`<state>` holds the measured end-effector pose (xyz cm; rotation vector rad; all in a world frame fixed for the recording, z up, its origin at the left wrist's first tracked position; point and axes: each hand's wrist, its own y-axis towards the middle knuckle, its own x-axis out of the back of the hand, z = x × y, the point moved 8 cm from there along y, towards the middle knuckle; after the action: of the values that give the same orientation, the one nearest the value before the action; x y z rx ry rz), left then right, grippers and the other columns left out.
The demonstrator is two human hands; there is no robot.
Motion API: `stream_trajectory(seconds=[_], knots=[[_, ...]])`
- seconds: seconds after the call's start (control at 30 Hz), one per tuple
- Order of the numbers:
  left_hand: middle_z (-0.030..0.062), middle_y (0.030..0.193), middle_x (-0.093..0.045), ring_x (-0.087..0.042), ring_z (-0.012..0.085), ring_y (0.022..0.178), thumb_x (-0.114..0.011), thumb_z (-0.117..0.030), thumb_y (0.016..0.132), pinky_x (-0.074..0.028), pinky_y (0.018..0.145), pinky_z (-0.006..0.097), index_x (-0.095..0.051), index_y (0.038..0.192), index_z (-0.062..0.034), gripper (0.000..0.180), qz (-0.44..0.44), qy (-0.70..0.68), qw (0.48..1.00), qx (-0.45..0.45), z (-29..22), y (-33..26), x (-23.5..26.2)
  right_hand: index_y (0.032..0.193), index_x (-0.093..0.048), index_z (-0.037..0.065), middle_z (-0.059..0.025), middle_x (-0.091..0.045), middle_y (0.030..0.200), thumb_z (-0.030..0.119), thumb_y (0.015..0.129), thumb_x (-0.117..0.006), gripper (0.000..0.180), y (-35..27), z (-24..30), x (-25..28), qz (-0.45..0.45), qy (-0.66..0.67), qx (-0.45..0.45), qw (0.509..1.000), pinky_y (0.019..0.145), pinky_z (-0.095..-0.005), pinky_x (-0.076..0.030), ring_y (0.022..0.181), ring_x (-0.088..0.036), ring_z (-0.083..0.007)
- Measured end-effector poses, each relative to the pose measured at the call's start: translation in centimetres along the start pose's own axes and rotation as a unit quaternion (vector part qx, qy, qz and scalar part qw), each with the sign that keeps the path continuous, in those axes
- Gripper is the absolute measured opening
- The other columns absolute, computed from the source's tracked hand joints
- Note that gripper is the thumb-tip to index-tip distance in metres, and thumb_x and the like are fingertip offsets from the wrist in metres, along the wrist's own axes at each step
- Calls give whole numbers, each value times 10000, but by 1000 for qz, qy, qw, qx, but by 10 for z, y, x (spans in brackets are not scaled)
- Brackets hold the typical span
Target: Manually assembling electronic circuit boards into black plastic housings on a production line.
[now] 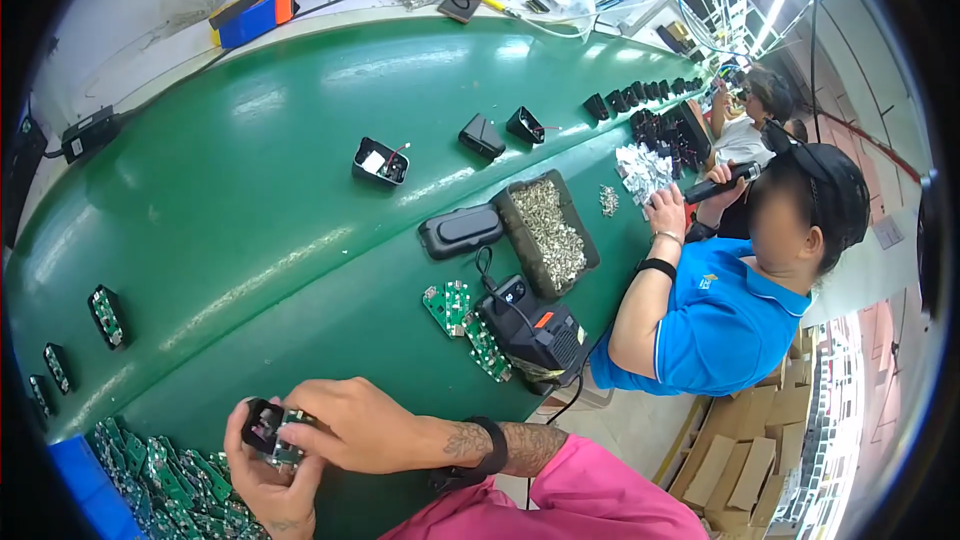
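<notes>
My left hand (268, 488) cups a small black plastic housing (266, 427) from below, near the front edge of the green conveyor belt (250, 210). My right hand (350, 427) lies over the housing from the right, fingers pressing a green circuit board (287, 437) into it. A black band sits on my right wrist. Just left of my hands lies a heap of several green circuit boards (160, 480).
A co-worker in a blue shirt (720, 320) sits to the right holding a black electric screwdriver (722, 181). On the belt lie a tray of screws (552, 230), black housings (380, 162), loose boards (465, 325), a black power unit (540, 335) and a blue bin (75, 485).
</notes>
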<state>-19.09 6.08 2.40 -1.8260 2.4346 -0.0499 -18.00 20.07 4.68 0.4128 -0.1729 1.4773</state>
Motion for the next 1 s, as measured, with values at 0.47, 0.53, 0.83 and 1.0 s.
stream_trajectory(seconds=[0.47,0.53,0.83,1.0], knots=[[164,1273,-542,-565,244,1156,-810,-82,765,-464,991,344,-376,1417,-17,786,-24,5,1000,3,32,-11,23,965,-678,27,-88,-579,801,145,870,-725,159,-8,0,-6,59,151,-37,986,542,-311,-459,628,-587,-191],[175,1296,-535,-565,264,1168,-816,-129,776,-473,988,355,-386,1413,-14,777,-30,53,998,-14,34,-13,24,951,-671,20,-72,-560,760,151,884,-707,152,-9,1,-9,59,123,35,990,537,-327,-433,633,-580,-188],[177,1267,-554,-570,273,1138,-705,-63,769,-452,990,375,-428,1373,-7,667,32,27,997,57,42,-15,15,705,-558,11,-67,-543,633,186,893,-718,303,-4,-11,-9,101,159,-76,979,481,-335,-371,510,-511,-187],[204,1333,-500,-518,276,1214,-696,-75,790,-423,1022,382,-342,1438,-34,739,27,25,999,15,35,-15,6,689,-549,19,-70,-525,603,198,890,-725,321,-5,-6,-4,73,140,-44,986,454,-341,-356,480,-494,-206]])
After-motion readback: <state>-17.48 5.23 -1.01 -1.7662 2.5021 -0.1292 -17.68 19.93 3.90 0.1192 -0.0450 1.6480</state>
